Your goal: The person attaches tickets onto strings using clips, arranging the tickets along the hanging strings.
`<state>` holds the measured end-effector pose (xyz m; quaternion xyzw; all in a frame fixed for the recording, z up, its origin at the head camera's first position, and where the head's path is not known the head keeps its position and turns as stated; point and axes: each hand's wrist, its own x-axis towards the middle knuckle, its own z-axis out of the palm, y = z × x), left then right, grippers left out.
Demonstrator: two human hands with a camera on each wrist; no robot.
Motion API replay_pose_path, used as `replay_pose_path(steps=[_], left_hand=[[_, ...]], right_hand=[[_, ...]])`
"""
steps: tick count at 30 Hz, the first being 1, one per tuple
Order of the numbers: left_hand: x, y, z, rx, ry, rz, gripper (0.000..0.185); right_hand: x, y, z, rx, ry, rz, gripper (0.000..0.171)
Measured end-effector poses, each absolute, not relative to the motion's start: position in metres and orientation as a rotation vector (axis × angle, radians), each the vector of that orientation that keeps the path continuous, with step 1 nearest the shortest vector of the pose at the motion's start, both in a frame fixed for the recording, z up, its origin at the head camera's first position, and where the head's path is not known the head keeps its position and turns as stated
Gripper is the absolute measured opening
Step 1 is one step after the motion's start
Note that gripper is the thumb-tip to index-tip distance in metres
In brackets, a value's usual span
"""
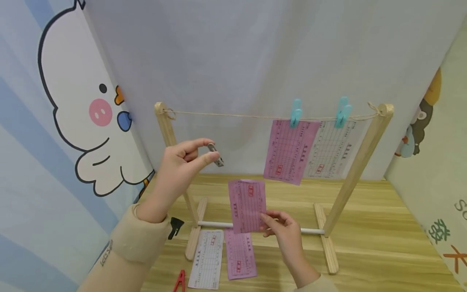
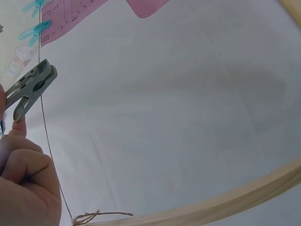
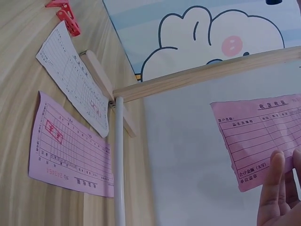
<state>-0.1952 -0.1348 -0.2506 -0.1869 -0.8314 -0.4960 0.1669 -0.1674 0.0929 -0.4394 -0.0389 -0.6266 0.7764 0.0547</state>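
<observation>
The head view takes in the whole rack, with its string strung between two posts; the wrist views only catch pieces of it. The left wrist view shows the grey peg close up, its jaws together, right beside the string. The right wrist view shows the printed face of the pink slip and, flat on the table, a white slip, another pink one and a red peg.

The left hand is raised, forearm angled up, thumb and fingers pinching the grey peg just below the string's left part. The right hand sits lower, near the rack's white rod, fingers pinching the pink slip by its lower right edge and holding it upright.

Two blue pegs hold a pink and a white slip on the string's right. The table is pale wood; a plain white sheet hangs behind, with cartoon panels on both sides.
</observation>
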Motion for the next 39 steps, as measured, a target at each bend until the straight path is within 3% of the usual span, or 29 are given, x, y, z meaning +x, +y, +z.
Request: replay_pose_path(steps=[28,39], left_hand=[[-0.203,-0.108,-0.222,-0.569,-2.233,-1.689,0.034],[-0.21,-0.103,-0.211,-0.612,-2.24,-1.592,0.035]], right_hand=[[-0.18,0.094,-0.403,0.009,-1.837,2.326,0.001],[-0.184,0.096,-0.388,0.114,-1.802,2.292,0.01]])
